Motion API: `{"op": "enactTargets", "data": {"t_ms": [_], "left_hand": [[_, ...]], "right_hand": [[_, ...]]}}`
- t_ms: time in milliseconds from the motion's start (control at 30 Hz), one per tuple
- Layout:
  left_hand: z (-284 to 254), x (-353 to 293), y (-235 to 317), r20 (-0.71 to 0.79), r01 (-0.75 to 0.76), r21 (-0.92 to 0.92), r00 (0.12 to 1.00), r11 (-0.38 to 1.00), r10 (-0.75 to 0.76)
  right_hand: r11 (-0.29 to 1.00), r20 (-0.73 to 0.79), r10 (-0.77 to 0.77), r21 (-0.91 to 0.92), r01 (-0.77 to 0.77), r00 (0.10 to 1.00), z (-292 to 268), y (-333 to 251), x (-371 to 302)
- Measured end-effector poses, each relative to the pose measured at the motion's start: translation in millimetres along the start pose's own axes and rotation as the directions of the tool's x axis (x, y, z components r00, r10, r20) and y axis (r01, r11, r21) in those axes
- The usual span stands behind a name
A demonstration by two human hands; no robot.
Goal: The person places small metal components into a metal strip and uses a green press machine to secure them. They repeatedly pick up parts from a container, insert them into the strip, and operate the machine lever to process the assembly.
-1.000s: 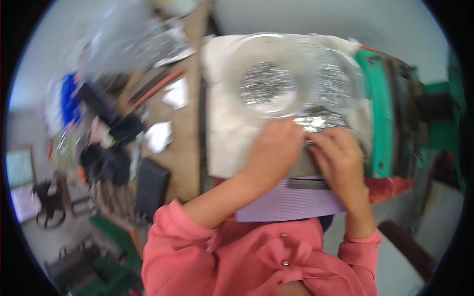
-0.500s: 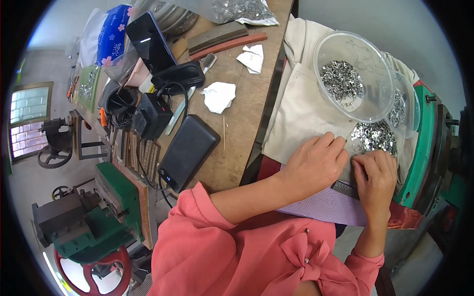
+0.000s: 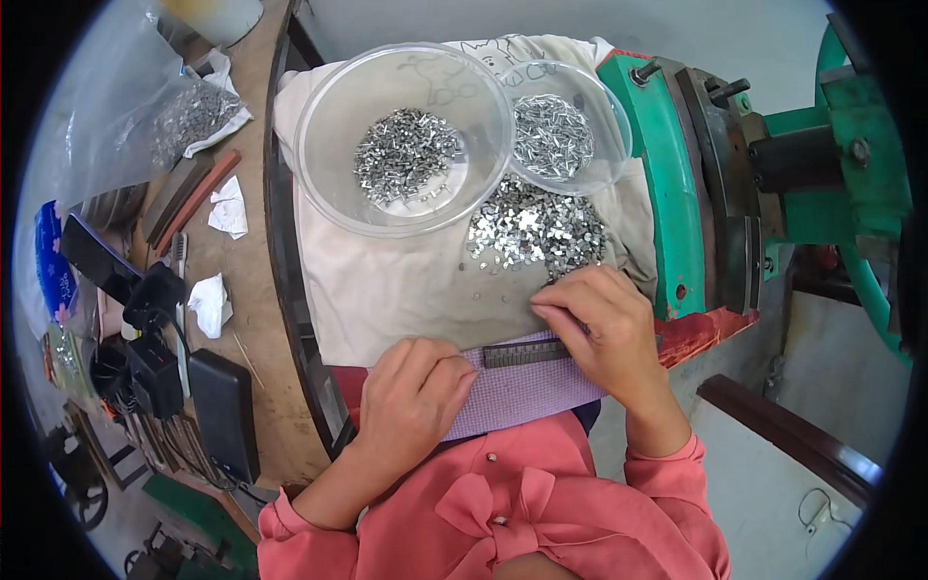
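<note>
My left hand point(image 3: 411, 396) is closed, thumb and fingers pressed together beside the left end of a narrow dark metal bar with a row of slots point(image 3: 522, 354). My right hand point(image 3: 609, 324) is pinched just above the bar's right part, its fingertips at the near edge of a loose pile of small shiny metal pieces point(image 3: 537, 228). Whatever sits between the fingertips of either hand is too small or hidden to tell. Under the bar lies a purple woven cloth point(image 3: 503, 401). Beyond the pile stand a large clear bowl point(image 3: 324, 193) and a smaller clear bowl point(image 3: 619, 145), both holding small metal bits.
A beige cloth point(image 3: 358, 290) covers the work surface. To the right stands a green machine point(image 3: 667, 232) with bolts. The wooden table point(image 3: 280, 416) at left carries a black power bank point(image 3: 224, 416), crumpled paper point(image 3: 210, 306), sharpening stones point(image 3: 198, 203) and a plastic bag point(image 3: 106, 106).
The view has swung right, so the bowls and pile appear further left. My left hand has moved from the pile's edge to the bar's left end. My right hand stays near the pile.
</note>
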State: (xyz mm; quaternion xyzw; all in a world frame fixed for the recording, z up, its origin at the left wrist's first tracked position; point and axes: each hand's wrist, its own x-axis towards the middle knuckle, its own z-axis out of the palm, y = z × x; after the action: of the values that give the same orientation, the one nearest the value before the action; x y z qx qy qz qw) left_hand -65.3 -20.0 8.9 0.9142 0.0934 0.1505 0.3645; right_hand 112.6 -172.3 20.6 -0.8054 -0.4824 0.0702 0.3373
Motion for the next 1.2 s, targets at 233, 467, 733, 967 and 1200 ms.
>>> {"op": "enactTargets", "data": {"t_ms": [233, 467, 733, 967, 1200], "left_hand": [[19, 7, 3, -0.035, -0.029, -0.006, 0.999, 1.0, 0.029], [21, 5, 0, -0.028, 0.008, -0.042, 1.0, 0.999, -0.009], [18, 5, 0, 0.031, 0.008, -0.061, 0.999, 0.998, -0.006], [15, 7, 1, 0.055, 0.048, -0.072, 0.998, 0.996, -0.044], [1, 6, -1, 0.147, 0.111, -0.129, 0.985, 0.985, -0.091]], "right_hand": [[0.989, -0.003, -0.111, -0.102, 0.11, 0.994, 21, -4, 6], [0.986, 0.002, -0.141, -0.086, 0.141, 0.99, 21, -2, 1], [0.994, 0.012, -0.094, 0.062, 0.093, 0.996, 19, -16, -33], [0.991, -0.001, -0.134, 0.005, 0.134, 0.991, 16, -4, 4], [0.963, 0.031, -0.256, -0.073, 0.258, 0.966, 41, -3, 26]]}}
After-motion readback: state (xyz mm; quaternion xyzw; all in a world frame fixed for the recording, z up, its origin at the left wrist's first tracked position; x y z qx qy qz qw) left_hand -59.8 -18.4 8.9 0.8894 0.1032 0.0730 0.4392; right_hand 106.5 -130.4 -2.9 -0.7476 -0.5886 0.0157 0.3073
